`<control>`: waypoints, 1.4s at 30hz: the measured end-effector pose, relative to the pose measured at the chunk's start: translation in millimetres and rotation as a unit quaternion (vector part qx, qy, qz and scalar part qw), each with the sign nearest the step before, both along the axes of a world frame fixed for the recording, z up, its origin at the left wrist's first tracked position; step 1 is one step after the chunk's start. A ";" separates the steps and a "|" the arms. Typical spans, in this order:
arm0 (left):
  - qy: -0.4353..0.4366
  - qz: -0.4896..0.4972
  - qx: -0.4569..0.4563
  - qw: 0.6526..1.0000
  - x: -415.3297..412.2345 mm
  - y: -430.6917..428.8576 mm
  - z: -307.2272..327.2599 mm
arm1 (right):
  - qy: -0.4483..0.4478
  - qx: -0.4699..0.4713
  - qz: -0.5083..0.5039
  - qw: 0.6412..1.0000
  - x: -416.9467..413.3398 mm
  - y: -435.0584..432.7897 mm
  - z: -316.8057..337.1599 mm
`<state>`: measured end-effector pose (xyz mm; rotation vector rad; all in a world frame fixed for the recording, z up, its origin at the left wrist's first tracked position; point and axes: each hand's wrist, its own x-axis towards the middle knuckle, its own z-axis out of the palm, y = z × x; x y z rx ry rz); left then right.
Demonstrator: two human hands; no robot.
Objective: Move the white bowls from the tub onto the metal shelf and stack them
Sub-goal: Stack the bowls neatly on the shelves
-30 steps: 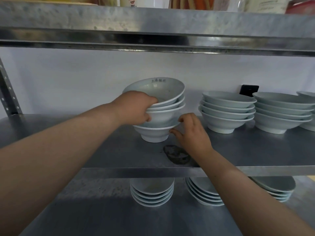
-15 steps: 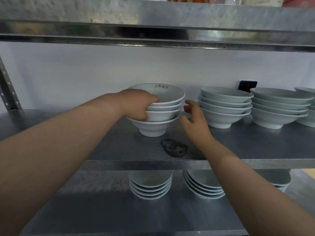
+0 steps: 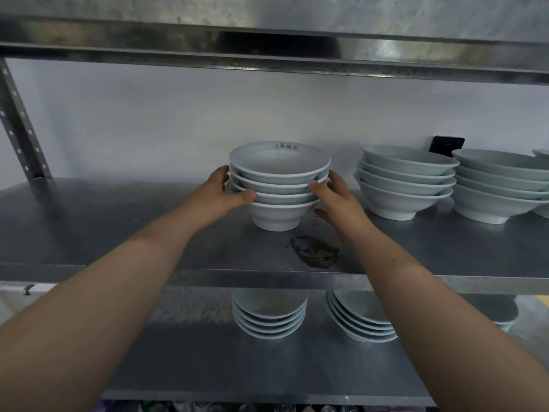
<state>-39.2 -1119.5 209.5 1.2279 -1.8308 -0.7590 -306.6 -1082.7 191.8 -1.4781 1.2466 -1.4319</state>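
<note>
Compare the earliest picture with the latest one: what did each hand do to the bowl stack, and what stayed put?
The tilted top bowl has settled level, so the stack of white bowls now sits straight. The left hand slid from the top rim to the stack's left side; the right hand rose from the shelf to press its right side. The neighbouring bowl stack and the metal shelf stayed as they were.
</note>
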 end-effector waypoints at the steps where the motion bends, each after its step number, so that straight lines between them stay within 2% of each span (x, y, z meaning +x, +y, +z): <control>1: 0.018 -0.017 0.003 1.000 -0.8 -1.6 -4.8 | -0.009 0.004 0.004 1.000 0.3 -1.9 0.1; 5: 0.102 -0.043 -0.002 0.994 -9.6 -3.6 -12.8 | -0.042 0.010 0.023 0.999 5.4 -6.8 1.9; 17: 0.200 -0.075 -0.024 0.977 -11.7 -9.0 -35.9 | -0.037 -0.018 0.004 0.999 14.9 -7.3 -16.3; 27: 0.179 -0.074 -0.059 0.979 -7.6 -17.3 -42.2 | 0.076 -0.046 -0.055 0.995 18.9 -7.1 -21.8; 42: 0.169 -0.036 -0.063 0.983 -2.6 -14.9 -43.6 | 0.155 -0.061 -0.070 0.983 27.1 9.5 -14.9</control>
